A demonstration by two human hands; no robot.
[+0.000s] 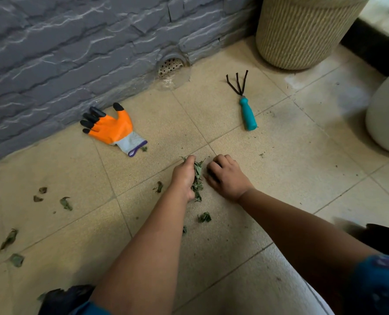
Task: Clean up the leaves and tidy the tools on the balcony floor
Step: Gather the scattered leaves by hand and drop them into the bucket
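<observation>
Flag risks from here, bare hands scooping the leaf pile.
1. The left hand and right hand squeeze a loose leaf pile; bits may drop on lifting.
2. Scattered leaves lie far left and could be missed.
3. The rake has exposed tines, while the glove lies unworn.

Matt speckled floor tiles (280, 155), a rough stone-look wall (52, 53), a rubber-coated knit glove (111, 128), a woven-textured pot (302, 30).
</observation>
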